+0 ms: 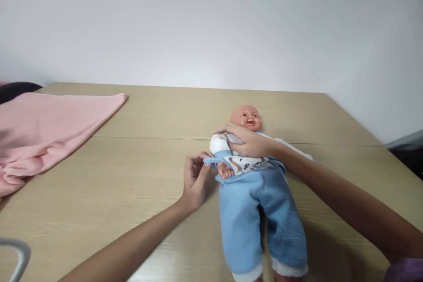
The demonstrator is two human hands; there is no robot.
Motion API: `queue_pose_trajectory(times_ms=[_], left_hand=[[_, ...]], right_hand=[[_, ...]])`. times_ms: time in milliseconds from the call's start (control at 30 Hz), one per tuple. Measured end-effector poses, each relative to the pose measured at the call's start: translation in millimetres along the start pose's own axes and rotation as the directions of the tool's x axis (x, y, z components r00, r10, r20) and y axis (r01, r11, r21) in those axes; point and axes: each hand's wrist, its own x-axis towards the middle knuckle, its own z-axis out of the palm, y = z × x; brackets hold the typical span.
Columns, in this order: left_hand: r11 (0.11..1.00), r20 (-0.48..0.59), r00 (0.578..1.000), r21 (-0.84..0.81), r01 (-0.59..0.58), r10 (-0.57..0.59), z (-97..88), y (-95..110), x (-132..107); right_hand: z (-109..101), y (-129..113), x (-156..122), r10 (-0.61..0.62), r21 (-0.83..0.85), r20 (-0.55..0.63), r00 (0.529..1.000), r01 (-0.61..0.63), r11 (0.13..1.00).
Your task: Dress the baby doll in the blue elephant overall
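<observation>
A baby doll [246, 116] lies on its back on the wooden table [139, 172], head toward the wall, dressed in fluffy blue trousers [261, 216] and a white top with a printed picture. My right hand [246, 140] lies across the doll's chest and shoulder, its fingers curved over the white sleeve. My left hand [194, 180] is at the doll's side and pinches the blue cuff [213, 160] of the sleeve, just above the doll's small bare hand [225, 170].
A pink cloth [42, 132] is spread over the table's left end. A dark rounded chair back [16, 90] shows behind it. A grey curved piece [20, 255] pokes in at the lower left corner. A white wall stands behind the table.
</observation>
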Motion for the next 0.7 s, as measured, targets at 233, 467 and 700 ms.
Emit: queue_pose_trajectory(times_ms=[233,467,700], left_hand=[[0.961,-0.137,0.951,-0.033,0.275,-0.277,4.4,-4.6,12.3],[0.842,-0.094,0.848,-0.212,0.496,-0.522,2.7,-11.4,25.9],[0.750,-0.043,0.757,-0.185,0.635,-0.652,8.6,-18.8,49.7]], right_hand=[[1.0,-41.0,-44.7,0.098,-0.054,-0.152,0.983,-0.108,0.993],[21.2,-28.2,-48.7,0.194,0.265,-0.212,0.958,-0.135,0.955],[27.6,-8.9,-48.4,0.332,0.566,-0.177,0.927,-0.180,0.804]])
